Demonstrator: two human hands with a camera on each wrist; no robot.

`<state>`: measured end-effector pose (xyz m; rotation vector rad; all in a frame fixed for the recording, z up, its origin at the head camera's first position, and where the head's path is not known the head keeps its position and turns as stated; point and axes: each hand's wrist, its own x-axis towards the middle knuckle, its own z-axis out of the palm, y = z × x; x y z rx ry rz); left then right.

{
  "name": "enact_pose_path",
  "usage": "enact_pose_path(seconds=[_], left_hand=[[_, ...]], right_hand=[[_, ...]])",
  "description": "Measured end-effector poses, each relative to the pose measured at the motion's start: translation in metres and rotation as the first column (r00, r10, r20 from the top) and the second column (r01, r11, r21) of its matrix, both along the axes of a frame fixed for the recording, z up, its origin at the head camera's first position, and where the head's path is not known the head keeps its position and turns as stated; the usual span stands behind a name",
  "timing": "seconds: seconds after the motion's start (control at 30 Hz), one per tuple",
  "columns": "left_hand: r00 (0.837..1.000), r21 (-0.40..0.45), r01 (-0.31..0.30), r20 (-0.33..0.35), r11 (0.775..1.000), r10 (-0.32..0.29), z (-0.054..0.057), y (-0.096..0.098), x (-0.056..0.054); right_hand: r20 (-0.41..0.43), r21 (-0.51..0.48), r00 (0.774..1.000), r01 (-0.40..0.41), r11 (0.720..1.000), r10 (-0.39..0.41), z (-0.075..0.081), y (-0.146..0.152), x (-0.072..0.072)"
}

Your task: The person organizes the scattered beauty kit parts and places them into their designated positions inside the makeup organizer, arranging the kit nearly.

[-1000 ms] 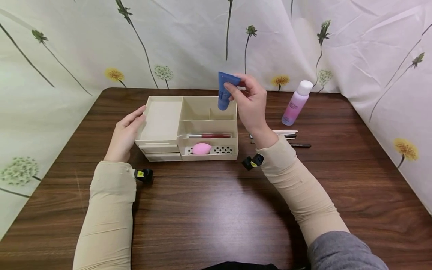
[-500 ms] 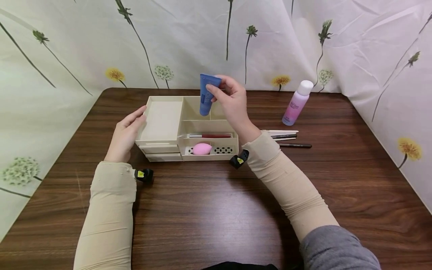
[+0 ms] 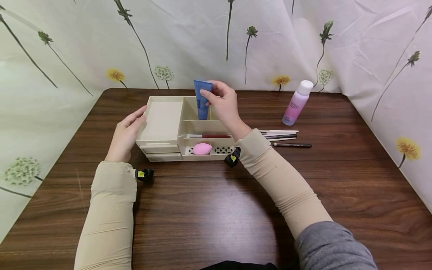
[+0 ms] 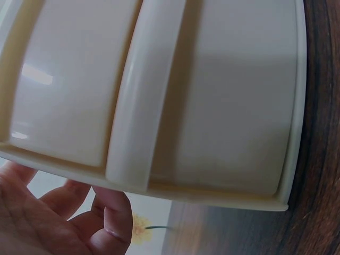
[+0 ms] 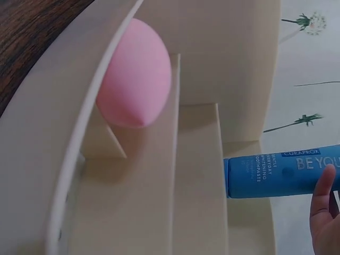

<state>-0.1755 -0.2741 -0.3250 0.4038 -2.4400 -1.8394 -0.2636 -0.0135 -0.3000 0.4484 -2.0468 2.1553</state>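
Observation:
My right hand (image 3: 225,105) pinches the crimped end of a blue toothpaste tube (image 3: 203,103), cap down, at the organizer's rear compartments. Printing shows on the tube (image 5: 281,171) in the right wrist view. The cream desktop organizer (image 3: 163,116) stands mid-table, with drawers on its left and stepped compartments on its right. Against its left side rests my left hand (image 3: 125,133), fingers extended; in the left wrist view its fingers (image 4: 114,218) bend loosely beside the organizer wall. A pink makeup sponge (image 3: 202,149) lies in the front compartment, and a dark-red slim tube (image 3: 210,135) in the one behind.
Right of the organizer lie several thin sticks and brushes (image 3: 281,135) and a black pen-like stick (image 3: 293,144). A pink spray bottle (image 3: 296,103) with a white cap stands behind them. A flower-print cloth (image 3: 189,41) hangs along the table's back.
My right hand has carried the toothpaste tube leftward and slightly down, from above the right rear compartment to the left rear one. The left hand and organizer stay put.

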Motion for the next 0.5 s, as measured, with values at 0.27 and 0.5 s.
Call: enact_pose_path(seconds=[0.27, 0.5], left_hand=[[1.0, -0.001, 0.002, -0.001, 1.0, -0.002, 0.0, 0.0, 0.001], [1.0, 0.006, -0.004, -0.007, 1.0, 0.004, -0.001, 0.0, 0.0]], right_hand=[[0.077, 0.023, 0.997, -0.009, 1.0, 0.007, -0.009, -0.007, -0.005], [0.099, 0.042, 0.995, -0.01, 0.999, 0.005, -0.017, -0.01, -0.007]])
